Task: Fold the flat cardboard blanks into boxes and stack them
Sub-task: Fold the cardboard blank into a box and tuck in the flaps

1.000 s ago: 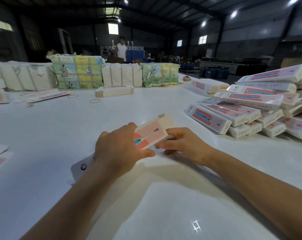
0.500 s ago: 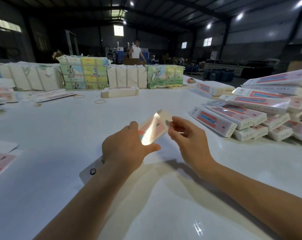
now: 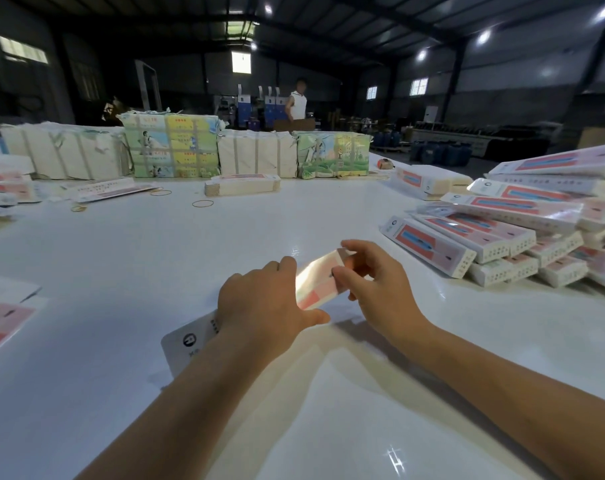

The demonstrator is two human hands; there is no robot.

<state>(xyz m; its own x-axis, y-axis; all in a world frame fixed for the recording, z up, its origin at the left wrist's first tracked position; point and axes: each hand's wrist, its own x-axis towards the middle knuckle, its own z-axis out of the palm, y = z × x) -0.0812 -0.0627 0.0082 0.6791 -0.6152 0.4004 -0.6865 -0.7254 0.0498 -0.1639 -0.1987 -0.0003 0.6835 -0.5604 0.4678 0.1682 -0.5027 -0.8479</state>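
Observation:
A long pink and white cardboard blank (image 3: 316,284) is held just above the white table (image 3: 121,258), slanting from near left to far right. My left hand (image 3: 263,306) grips its middle, thumb under the near edge. My right hand (image 3: 373,289) pinches the far end and its flap with curled fingers. The blank's near end with a round logo (image 3: 189,339) shows beside my left wrist. A pile of folded boxes (image 3: 501,237) lies at the right.
Bundled packs of flat blanks (image 3: 171,147) line the table's far edge, with a short stack of blanks (image 3: 242,184) in front. Rubber bands (image 3: 202,203) lie nearby. More flat blanks (image 3: 3,317) sit at the left. A person (image 3: 297,102) stands far behind.
My right hand has closed onto the far end of the blank and curled over its flap. The blank has tilted up, catching the light. The camera has moved closer.

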